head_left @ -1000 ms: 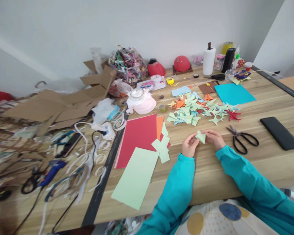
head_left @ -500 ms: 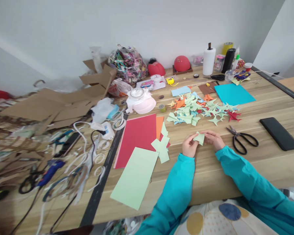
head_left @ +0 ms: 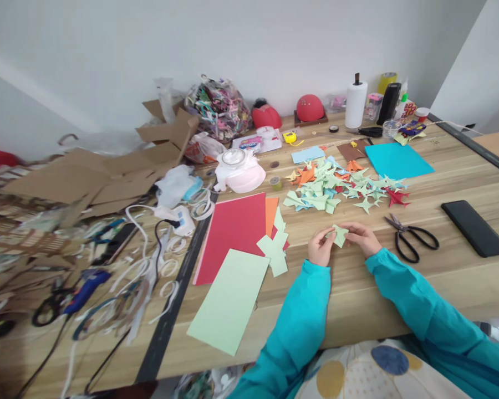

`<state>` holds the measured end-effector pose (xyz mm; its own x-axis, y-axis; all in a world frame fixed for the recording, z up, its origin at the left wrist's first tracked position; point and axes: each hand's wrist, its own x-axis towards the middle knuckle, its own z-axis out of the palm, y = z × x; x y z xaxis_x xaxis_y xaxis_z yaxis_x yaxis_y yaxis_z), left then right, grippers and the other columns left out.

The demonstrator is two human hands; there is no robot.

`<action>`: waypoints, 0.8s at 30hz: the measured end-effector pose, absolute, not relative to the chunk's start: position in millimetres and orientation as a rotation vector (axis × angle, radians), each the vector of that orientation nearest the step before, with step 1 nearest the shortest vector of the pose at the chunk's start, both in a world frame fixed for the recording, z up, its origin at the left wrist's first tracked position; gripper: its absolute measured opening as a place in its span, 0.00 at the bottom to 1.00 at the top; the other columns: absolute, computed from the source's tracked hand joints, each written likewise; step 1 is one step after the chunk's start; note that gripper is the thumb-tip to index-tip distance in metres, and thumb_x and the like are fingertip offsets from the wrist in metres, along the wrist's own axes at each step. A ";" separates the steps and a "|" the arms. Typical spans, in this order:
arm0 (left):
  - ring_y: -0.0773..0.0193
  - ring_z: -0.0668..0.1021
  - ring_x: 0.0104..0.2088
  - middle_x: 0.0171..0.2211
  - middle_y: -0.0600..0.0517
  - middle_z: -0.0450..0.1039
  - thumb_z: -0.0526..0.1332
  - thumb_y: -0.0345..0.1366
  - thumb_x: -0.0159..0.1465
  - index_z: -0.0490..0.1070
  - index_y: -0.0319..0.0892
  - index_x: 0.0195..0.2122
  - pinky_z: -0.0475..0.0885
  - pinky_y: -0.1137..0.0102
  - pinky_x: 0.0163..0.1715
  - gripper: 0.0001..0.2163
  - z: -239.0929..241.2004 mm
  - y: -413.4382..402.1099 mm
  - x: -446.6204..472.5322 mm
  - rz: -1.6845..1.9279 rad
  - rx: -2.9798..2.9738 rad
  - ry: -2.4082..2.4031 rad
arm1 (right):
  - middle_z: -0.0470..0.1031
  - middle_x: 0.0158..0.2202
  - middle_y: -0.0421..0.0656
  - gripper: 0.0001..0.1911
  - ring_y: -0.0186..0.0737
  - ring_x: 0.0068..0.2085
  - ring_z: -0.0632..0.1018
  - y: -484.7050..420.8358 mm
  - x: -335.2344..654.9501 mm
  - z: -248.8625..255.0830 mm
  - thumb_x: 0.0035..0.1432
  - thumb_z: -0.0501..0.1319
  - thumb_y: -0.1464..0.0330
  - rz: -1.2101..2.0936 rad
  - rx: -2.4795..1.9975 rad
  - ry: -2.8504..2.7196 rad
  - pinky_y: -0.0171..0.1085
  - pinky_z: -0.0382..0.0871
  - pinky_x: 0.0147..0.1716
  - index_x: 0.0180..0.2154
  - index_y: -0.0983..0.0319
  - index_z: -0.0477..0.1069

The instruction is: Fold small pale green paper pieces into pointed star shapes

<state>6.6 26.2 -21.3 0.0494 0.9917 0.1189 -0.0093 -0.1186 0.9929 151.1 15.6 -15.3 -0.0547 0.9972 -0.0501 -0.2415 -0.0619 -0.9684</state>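
Between my two hands is a small light green paper star with folded, pointed arms. My left hand pinches its left side, and my right hand grips its right side with thumb and fingers. Beyond them lies a pile of folded paper stars in green, orange, blue and red. Left of my hands rest flat cross-shaped green paper cutouts, partly over a red sheet. A larger light green sheet lies nearer me.
Black-handled scissors and a black phone lie to the right. A turquoise sheet is behind the pile. Cables, tape rings and a blue-handled tool clutter the left, with an opened cardboard box behind.
The green paper has turned and spread in my fingers, so its star points now show. My hands have barely shifted.
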 end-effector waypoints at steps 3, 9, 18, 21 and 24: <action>0.61 0.74 0.38 0.38 0.45 0.72 0.62 0.36 0.52 0.75 0.40 0.34 0.69 0.70 0.34 0.10 -22.8 25.6 6.6 1.259 1.345 1.103 | 0.75 0.36 0.42 0.19 0.36 0.29 0.73 15.6 148.9 -16.0 0.40 0.63 0.72 1.395 -1.035 -1.056 0.31 0.63 0.20 0.39 0.60 0.70; 0.61 0.74 0.39 0.37 0.46 0.73 0.63 0.31 0.49 0.75 0.40 0.34 0.69 0.68 0.39 0.10 -25.8 24.4 9.2 1.265 1.363 1.010 | 0.74 0.31 0.42 0.11 0.35 0.28 0.73 16.1 145.8 -22.7 0.42 0.63 0.70 1.261 -1.041 -1.129 0.32 0.64 0.22 0.33 0.61 0.69; 0.61 0.76 0.35 0.33 0.47 0.76 0.64 0.30 0.46 0.73 0.38 0.33 0.71 0.67 0.38 0.12 -24.3 26.3 10.6 1.270 1.086 0.957 | 0.74 0.27 0.41 0.09 0.37 0.29 0.74 17.5 146.5 -28.9 0.41 0.64 0.69 1.159 -1.078 -1.126 0.36 0.67 0.29 0.29 0.61 0.69; 0.62 0.76 0.34 0.33 0.47 0.76 0.64 0.30 0.46 0.73 0.38 0.32 0.71 0.68 0.36 0.11 -23.2 26.6 9.5 1.271 1.084 0.978 | 0.75 0.28 0.41 0.10 0.38 0.30 0.75 17.5 146.8 -28.8 0.40 0.65 0.68 1.147 -1.096 -1.118 0.37 0.68 0.31 0.29 0.61 0.70; 0.63 0.76 0.32 0.30 0.47 0.76 0.65 0.31 0.45 0.74 0.38 0.30 0.71 0.69 0.34 0.10 -22.1 26.3 9.1 1.262 1.090 1.019 | 0.75 0.28 0.41 0.10 0.38 0.30 0.75 17.1 147.6 -28.6 0.39 0.66 0.68 1.134 -1.123 -1.115 0.37 0.68 0.31 0.28 0.61 0.71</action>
<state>9.1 26.3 -22.1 0.0533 0.9985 0.0113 -0.1989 -0.0005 0.9800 147.6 17.1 -28.6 0.0880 0.9934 0.0733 -0.0900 0.0812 -0.9926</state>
